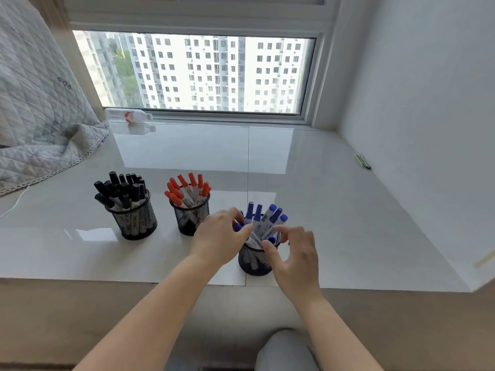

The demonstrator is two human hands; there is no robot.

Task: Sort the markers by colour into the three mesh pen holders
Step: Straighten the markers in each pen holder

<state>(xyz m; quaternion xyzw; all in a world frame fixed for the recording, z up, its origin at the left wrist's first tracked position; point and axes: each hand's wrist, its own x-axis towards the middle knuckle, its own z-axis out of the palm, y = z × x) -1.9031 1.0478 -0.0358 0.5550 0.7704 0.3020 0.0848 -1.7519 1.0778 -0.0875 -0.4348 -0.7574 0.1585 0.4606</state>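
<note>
Two grips [218, 236] [294, 253], three holders [135, 220] [190, 216] [255, 259]

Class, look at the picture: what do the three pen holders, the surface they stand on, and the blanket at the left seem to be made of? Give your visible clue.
Pen holders: black metal mesh, apparently; you see through the fine grid. Surface: glossy pale tile or stone, mirroring the window, with a thin joint line. Blanket: soft quilted fabric with stitched diamonds and folds.

Probably a high-rise home bedroom: quilted bedding [34, 108] beside a window [198, 73] ledge.
</note>
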